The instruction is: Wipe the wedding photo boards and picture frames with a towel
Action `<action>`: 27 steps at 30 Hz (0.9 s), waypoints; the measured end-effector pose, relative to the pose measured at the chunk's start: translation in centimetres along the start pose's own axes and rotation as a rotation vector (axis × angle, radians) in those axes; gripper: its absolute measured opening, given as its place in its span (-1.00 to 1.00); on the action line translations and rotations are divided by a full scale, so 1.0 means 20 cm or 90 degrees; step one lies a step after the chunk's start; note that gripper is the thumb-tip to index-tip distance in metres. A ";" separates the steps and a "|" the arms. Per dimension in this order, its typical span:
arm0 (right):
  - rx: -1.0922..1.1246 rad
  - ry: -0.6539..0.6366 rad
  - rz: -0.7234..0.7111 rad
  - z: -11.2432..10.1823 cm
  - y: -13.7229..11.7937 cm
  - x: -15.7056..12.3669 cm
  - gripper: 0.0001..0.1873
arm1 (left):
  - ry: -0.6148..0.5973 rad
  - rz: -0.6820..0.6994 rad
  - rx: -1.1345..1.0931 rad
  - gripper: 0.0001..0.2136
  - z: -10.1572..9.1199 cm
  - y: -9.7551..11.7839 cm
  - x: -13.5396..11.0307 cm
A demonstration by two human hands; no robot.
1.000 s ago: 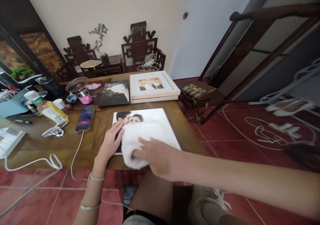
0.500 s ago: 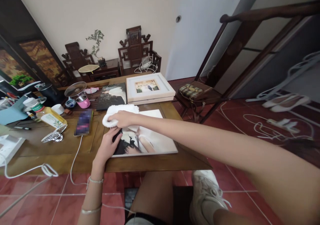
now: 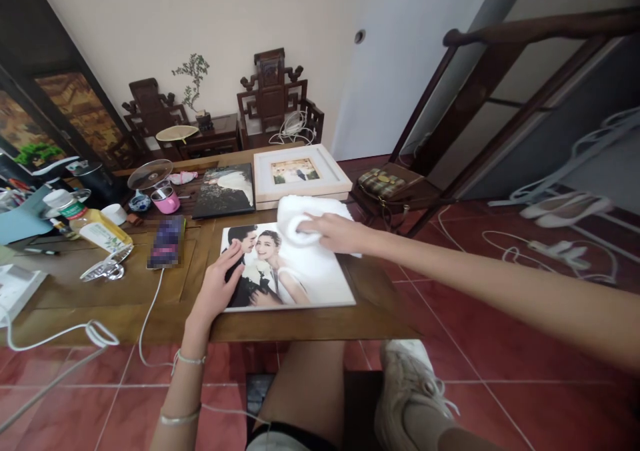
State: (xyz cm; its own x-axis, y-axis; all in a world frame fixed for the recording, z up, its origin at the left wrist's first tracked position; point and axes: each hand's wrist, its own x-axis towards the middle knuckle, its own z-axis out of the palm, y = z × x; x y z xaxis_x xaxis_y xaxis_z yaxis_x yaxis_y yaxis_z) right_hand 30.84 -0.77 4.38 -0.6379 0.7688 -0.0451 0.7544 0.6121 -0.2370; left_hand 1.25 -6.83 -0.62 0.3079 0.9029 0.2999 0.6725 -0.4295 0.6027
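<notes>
A flat photo panel [image 3: 320, 284] showing two people lies at the front edge of the wooden table [image 3: 300, 327]. My left hand [image 3: 223, 277] rests flat on its left side, fingers stretched out over the picture. In my right hand [image 3: 337, 233] is a white cloth [image 3: 313, 211], bunched under the fingers and pressed on the panel's upper right part. The cloth hides that corner and hangs a little past the panel's edge. Behind it are a white-framed picture [image 3: 333, 169] and a dark photo panel [image 3: 223, 189].
To the left lie a phone [image 3: 167, 241] on a white cable, a clear hair claw [image 3: 107, 266], a bottle of yellow liquid [image 3: 95, 227] and a pink mug [image 3: 165, 200]. A power strip [image 3: 20, 289] sits at the far left. A chair with a plaid bag [image 3: 383, 183] stands at the right.
My right hand has moved the cloth rightward across the panel, from its upper left to its upper right. The pictured faces now show. My left hand has stayed in about the same place.
</notes>
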 end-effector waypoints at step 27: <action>-0.034 0.024 -0.002 0.06 0.00 -0.02 -0.26 | -0.032 0.001 0.007 -0.58 0.00 -0.01 0.01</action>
State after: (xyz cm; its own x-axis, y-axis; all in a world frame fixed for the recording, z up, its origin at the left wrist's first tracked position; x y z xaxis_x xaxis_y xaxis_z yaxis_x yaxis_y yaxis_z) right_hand 31.05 -1.30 3.27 -0.6349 0.7725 -0.0068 0.7600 0.6230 -0.1849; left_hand 1.25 -6.55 -0.63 0.3423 0.9018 0.2637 0.6795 -0.4314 0.5934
